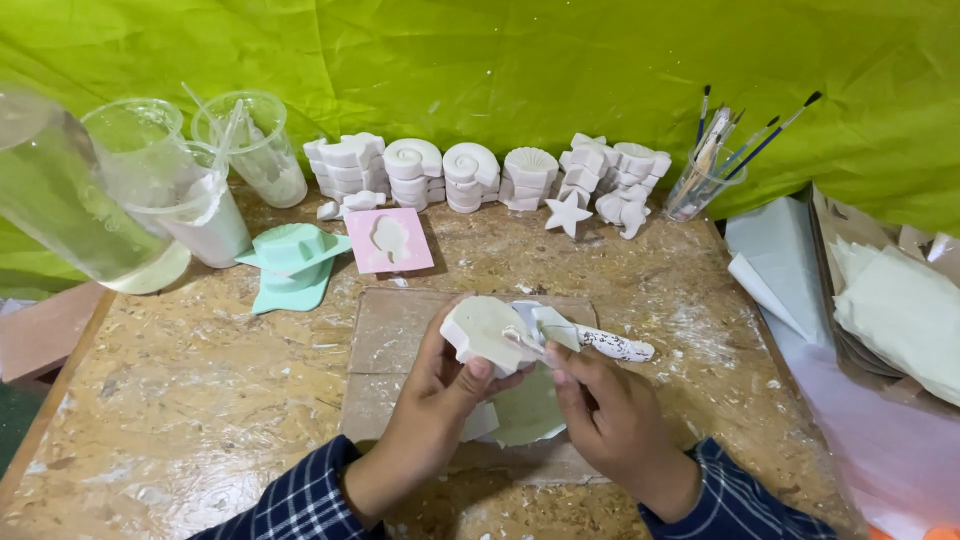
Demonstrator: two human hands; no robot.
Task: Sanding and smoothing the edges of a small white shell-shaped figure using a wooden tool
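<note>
Left hand (pixel 440 385) grips a white cast (pixel 485 332); right hand (pixel 600 405) holds a knife (pixel 600 343); upper right, a cup (pixel 698 190) holds brushes (pixel 760 140).

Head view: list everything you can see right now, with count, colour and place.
Plaster cast: one, white, in left hand.
Scraping tool: one, white-crusted, in right hand.
Cardboard sheet: one, brown, under the hands.
Finished casts: many, white, stacked along the back.
Star cast: one, white, before the stacks.
Moulds: two, mint green and pink, left of centre.
Plastic cups: several, clear, back left.
Brush cup: one, clear, back right.
Table: one, chipboard.
Left hand; right hand.
</note>
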